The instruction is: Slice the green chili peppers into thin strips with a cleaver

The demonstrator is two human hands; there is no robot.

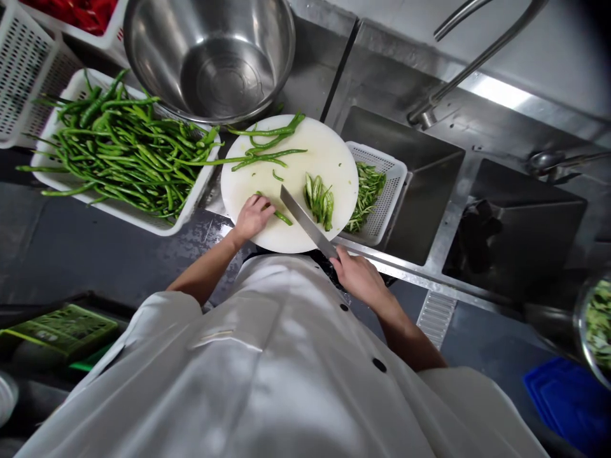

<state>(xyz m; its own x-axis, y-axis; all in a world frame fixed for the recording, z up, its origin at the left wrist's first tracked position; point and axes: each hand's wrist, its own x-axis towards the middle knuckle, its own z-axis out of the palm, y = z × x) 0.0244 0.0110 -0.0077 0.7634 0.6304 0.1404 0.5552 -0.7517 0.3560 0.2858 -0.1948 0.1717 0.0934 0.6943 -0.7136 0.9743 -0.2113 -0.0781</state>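
Observation:
On the round white cutting board (296,137), my left hand (254,216) presses its closed fingers on a green pepper (282,218) near the lower left rim. My right hand (358,273) is wrapped round the handle of a knife (310,226), whose blade points up and left over the board, just right of that pepper. Sliced green pepper pieces (319,200) lie right of the blade. Several long whole peppers (272,133) rest at the board's top left. A white basket (191,207) heaped with long green peppers (138,149) stands to the left.
Behind the board sits a big steel bowl (219,70). A white perforated basket (387,191) with cut peppers (366,191) is at the board's right, over a sink (429,197). A faucet (458,79) rises behind. Red peppers (86,13) fill a container at the upper left.

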